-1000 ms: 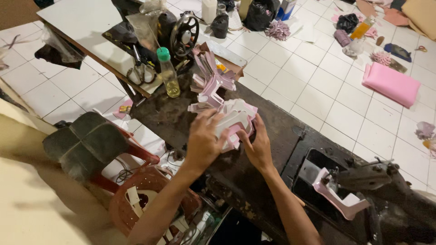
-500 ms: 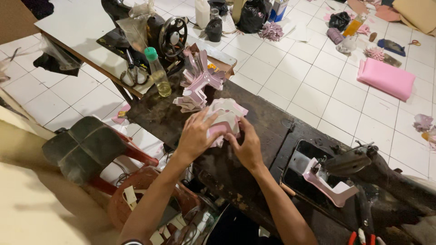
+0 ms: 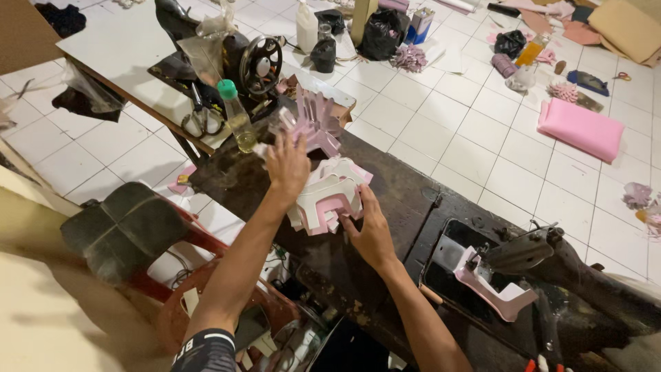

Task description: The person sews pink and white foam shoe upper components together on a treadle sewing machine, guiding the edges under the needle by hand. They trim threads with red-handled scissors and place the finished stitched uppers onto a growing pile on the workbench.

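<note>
A stack of pink and white cut pieces [image 3: 329, 194] lies on the dark worn worktable [image 3: 399, 200]. My right hand [image 3: 372, 231] rests against the stack's near right side, fingers on its edge. My left hand [image 3: 288, 165] is raised over the stack's far left, fingers spread, touching a second bundle of upright pink pieces [image 3: 313, 122] behind it. One more pink and white piece [image 3: 492, 286] sits under the black sewing machine [image 3: 551, 258] at the right.
A green-capped bottle of yellow liquid [image 3: 237, 117] and scissors [image 3: 200, 117] stand on a second table with another sewing machine [image 3: 258, 62]. A black cushioned stool [image 3: 124, 227] is at the left. Pink foam [image 3: 580, 129] and scraps lie on the tiled floor.
My left hand has lifted off the stack and reached up and back toward the upright pink bundle. My right hand stays at the stack's side.
</note>
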`<state>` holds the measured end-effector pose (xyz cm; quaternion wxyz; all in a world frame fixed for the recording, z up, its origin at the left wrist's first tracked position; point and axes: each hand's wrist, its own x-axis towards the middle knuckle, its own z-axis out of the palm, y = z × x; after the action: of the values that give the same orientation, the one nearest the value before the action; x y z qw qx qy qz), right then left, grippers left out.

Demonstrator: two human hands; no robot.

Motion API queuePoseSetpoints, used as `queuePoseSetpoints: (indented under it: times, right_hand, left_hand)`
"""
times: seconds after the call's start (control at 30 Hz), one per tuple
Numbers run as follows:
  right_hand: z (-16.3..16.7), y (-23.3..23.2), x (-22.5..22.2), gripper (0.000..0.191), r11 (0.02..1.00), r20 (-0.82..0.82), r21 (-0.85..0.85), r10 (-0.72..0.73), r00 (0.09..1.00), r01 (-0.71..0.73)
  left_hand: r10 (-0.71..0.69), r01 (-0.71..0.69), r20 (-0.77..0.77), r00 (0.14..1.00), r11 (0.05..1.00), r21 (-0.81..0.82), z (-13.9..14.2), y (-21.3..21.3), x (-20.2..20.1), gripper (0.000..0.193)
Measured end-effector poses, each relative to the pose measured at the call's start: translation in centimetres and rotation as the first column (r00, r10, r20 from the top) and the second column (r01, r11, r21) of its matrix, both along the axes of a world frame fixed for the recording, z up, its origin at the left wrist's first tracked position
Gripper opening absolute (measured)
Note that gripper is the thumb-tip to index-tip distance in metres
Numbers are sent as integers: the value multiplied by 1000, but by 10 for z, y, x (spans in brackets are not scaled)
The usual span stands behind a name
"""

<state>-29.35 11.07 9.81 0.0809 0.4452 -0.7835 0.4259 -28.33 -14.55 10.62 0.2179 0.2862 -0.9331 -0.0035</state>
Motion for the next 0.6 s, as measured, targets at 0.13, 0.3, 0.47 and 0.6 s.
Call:
queuePoseSetpoints:
  times: [0.13, 0.3, 0.47, 0.6]
  right_hand:
    - [-4, 0, -1, 81, 1000, 26, 29, 4, 1000, -5]
    - [-3, 0, -3, 85, 1000, 1, 27, 3, 1000, -3]
    - [-2, 0, -3, 84, 998, -6, -56, 13, 1000, -13]
    - [-3, 0, -2, 77, 994, 1, -94, -58, 998, 58]
  left_hand:
    - [39, -39, -20, 999, 998, 39, 5, -15, 1, 67]
    - [-141, 94, -311, 940, 982, -163, 29, -7, 20, 68]
    - [-128, 210, -530, 838, 973, 98, 37, 36, 79, 52]
    - [-119, 272, -546, 829, 940, 208, 17, 85, 118, 51]
